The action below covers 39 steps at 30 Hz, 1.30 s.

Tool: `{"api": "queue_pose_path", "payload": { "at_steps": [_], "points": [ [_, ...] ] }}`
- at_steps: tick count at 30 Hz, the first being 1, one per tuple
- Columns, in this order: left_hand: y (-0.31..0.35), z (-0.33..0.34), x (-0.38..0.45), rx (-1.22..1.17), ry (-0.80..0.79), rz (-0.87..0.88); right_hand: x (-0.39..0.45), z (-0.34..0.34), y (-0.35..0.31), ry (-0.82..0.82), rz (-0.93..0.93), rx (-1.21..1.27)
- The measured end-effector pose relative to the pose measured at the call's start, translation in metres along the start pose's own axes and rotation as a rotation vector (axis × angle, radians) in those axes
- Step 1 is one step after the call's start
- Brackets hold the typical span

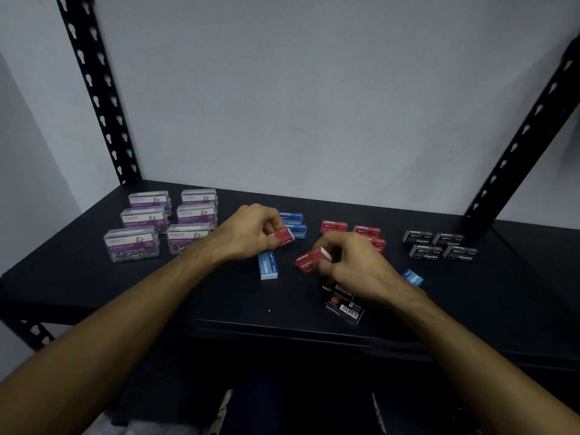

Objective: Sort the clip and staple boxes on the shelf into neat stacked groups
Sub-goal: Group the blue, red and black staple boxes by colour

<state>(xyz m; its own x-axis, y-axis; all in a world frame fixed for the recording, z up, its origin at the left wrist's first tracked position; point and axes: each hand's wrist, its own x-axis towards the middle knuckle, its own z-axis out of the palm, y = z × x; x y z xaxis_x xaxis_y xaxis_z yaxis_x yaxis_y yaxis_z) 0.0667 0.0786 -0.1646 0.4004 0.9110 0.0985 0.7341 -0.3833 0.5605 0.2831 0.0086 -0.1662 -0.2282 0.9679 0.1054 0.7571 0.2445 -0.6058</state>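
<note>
My left hand [251, 232] grips a small red staple box [285, 237] just above the dark shelf [219, 302]. My right hand [357, 265] holds another red staple box [309, 260], tilted. Behind the left hand stand stacked blue staple boxes [295, 226]. More red staple boxes [351, 230] sit behind the right hand. Black staple boxes [439, 246] form a group at the right. Clear paper clip boxes [163, 224] with purple labels stand in two rows at the left. A loose blue staple box [267, 265] lies between my hands.
A black staple box [343, 304] lies near the front edge under my right wrist. Another blue box [412, 277] lies right of that wrist. Black perforated uprights [94, 89] frame the shelf on both sides, with a pale wall behind.
</note>
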Motion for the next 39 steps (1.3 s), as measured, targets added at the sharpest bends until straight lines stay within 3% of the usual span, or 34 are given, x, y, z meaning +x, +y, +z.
{"api": "queue_pose_path", "payload": {
  "at_steps": [8,21,27,33,39],
  "points": [
    [0.024,0.023,0.005,-0.216,-0.067,0.073,-0.001,-0.029,0.018,0.068,0.09,-0.095],
    [0.03,0.032,0.004,-0.001,-0.129,0.117,0.0,-0.008,0.043,0.035,0.109,-0.041],
    [0.031,0.036,0.009,-0.094,-0.112,0.091,-0.002,-0.019,0.042,0.049,0.121,-0.063],
    [0.034,0.046,0.011,-0.104,-0.051,0.1,-0.003,-0.035,0.044,-0.031,0.161,-0.195],
    [0.029,0.048,0.012,-0.004,-0.089,0.105,-0.002,-0.034,0.048,-0.125,0.139,-0.263]
  ]
}}
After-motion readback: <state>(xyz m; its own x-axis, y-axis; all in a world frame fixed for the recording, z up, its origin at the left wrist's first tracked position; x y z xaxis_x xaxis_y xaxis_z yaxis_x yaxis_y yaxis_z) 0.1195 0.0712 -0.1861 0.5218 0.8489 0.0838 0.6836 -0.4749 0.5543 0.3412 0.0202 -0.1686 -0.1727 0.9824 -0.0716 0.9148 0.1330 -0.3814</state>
